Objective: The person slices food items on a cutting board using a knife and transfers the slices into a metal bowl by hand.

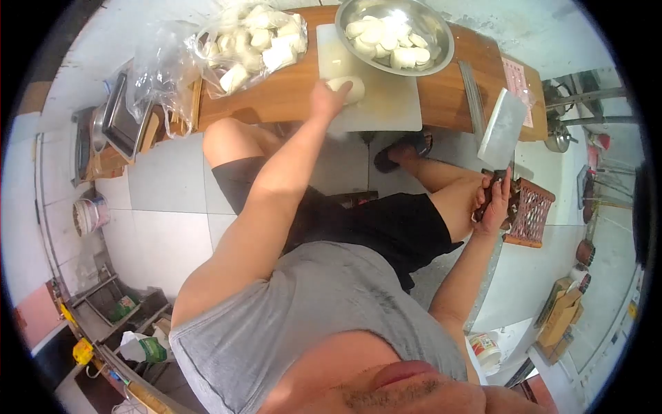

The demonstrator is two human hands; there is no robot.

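Head view shows your left hand [329, 100] clasping the white roll [354, 92] on the far cutting board [396, 110], seemingly to steady it, while your right hand [494, 201] grips the cleaver [503, 130] off to the right, apparently for clearance.

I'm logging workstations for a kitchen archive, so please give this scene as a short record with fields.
Left grip: left hand on a white cylindrical piece
Right grip: right hand around the handle of a cleaver, its blade off the board
Surface: pale cutting board on a wooden table
Bowl: metal bowl containing white slices
Bag: clear plastic bag of white chunks, left of the board
Right of board: thin rods
Contact between blade and piece: none
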